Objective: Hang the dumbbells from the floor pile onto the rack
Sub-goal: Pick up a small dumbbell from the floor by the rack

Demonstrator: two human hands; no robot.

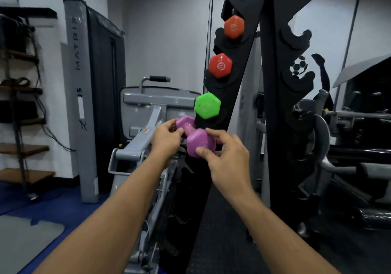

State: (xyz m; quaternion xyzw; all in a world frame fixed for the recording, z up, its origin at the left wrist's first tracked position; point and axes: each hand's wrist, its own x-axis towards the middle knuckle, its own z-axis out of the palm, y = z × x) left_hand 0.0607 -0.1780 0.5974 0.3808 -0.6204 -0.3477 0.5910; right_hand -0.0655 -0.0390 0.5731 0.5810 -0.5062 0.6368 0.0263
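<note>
A purple dumbbell (195, 139) is held in front of the black rack (268, 96), just below a green dumbbell (207, 106) that hangs on it. My left hand (167, 139) grips the far head and handle. My right hand (227, 157) pinches the near head between thumb and fingers. Higher on the rack's left side hang a red dumbbell (220, 65) and an orange dumbbell (234, 26). The hooks on the rack's right side (296, 38) hold nothing. The floor pile is out of view.
A grey gym machine (139, 146) stands directly behind my left hand. A tall grey Matrix weight stack (82, 96) is at the left, shelves (21, 91) at the far left. More gym equipment (338, 146) crowds the right. A grey mat (25, 240) lies on blue flooring.
</note>
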